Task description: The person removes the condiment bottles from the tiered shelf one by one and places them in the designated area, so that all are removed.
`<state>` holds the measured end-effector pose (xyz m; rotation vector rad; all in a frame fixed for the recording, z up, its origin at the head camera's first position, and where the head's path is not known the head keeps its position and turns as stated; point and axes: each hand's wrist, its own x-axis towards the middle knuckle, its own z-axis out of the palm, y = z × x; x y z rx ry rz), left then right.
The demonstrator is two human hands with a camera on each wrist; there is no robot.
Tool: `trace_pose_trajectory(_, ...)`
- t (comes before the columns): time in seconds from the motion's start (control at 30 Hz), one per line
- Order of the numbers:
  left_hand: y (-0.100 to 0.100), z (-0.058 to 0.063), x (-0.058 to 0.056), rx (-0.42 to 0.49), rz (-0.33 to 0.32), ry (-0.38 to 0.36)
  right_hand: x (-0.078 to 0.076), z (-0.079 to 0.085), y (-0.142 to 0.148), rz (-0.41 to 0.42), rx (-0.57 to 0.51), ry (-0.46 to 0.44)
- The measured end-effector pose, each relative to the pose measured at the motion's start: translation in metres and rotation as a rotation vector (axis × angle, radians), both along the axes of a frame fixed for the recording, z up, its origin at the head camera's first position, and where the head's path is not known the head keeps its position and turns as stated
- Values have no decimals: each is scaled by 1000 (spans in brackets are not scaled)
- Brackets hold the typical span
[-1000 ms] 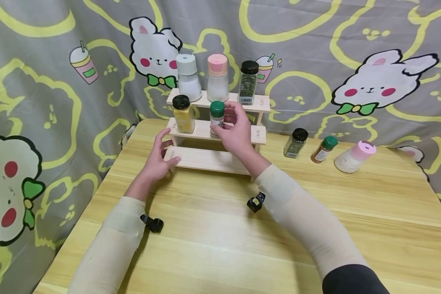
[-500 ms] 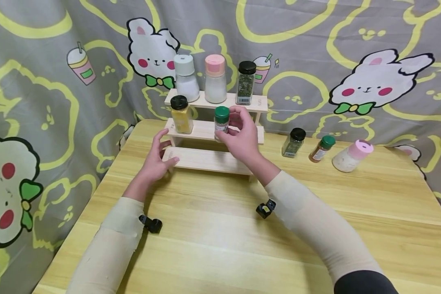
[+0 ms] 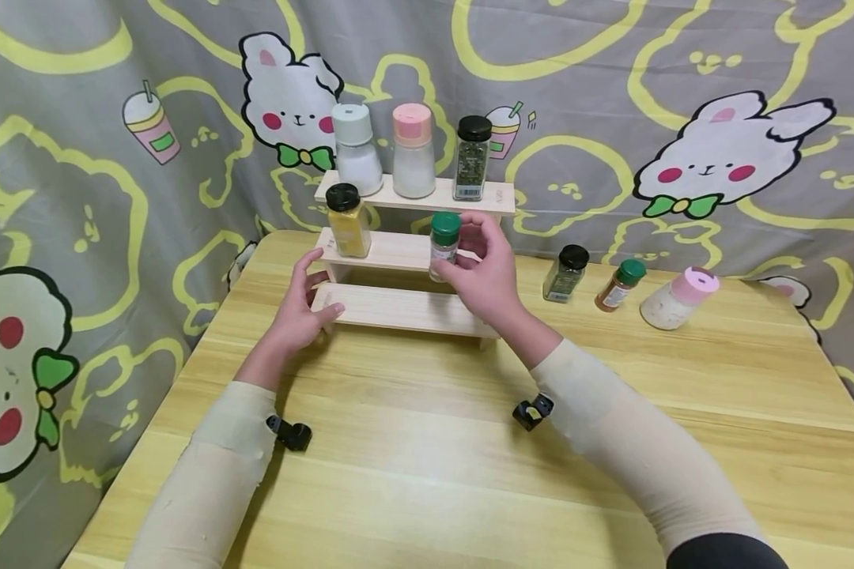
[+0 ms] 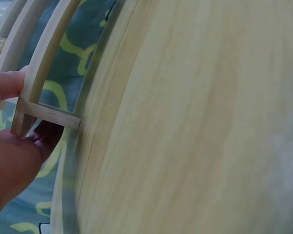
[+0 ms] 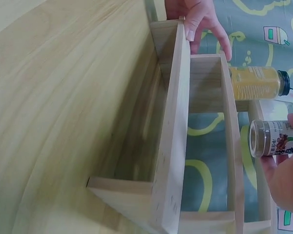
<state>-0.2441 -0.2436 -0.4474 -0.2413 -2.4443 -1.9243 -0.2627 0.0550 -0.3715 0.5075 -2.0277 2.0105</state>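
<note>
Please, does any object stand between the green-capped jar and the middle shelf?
Nothing visible stands in the way. The right hand holds the green-capped jar, and the right wrist view shows an open gap between its base and the middle shelf. The yellow-filled jar stands on that shelf, but off to the left.

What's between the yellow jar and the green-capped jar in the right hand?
In the head view, only bare middle shelf shows between the yellow jar and the held green-capped jar.

Head view forward-down, close wrist views, shared rack (image 3: 406, 310)
</note>
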Motion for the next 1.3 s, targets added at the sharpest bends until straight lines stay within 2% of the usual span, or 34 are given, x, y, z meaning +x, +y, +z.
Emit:
trace_pose_trajectory(0.2,6,18,10,-3,-10,-10,4,-2,10,0,-18,-13)
trace_pose_trajectory(1.0,6,18,11,-6,-2,-24,26,-16,50,-35,-28,-2)
trace_pose_trajectory(1.3,6,17,9,-9,-1,-21,31,-24,68,-78,-30,12)
